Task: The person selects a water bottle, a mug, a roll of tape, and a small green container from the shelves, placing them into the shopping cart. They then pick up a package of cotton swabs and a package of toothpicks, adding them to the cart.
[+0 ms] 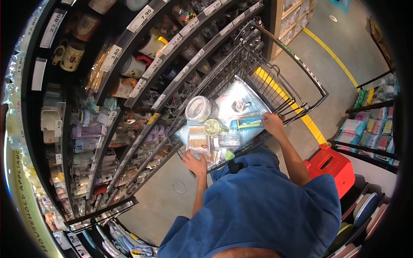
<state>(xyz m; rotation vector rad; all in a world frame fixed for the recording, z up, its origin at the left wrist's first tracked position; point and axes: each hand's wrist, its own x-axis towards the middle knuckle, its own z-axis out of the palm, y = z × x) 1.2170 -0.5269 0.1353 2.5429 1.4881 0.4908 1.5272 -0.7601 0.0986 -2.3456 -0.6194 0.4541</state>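
Observation:
A black wire shopping cart (254, 148) stands in front of me with several goods in it. My left hand (195, 163) is at its near left side, fingers bent against the lower edge of a clear pack of thin brown sticks (198, 136). My right hand (272, 124) is closed at the right end of a slim teal-and-yellow package (247, 123). Between the hands lies a round green item (211, 127). A clear round container (198, 108) sits behind the pack. A large shiny plastic-wrapped package (245, 95) with a round metal piece (238, 106) on it lies at the back.
Shelves of mugs (72, 58) and packaged housewares rise close on the left, with price labels (112, 58). A red plastic bin (331, 167) stands at my right. Racks of small packs (368, 133) are farther right. A yellow line (312, 129) crosses the floor.

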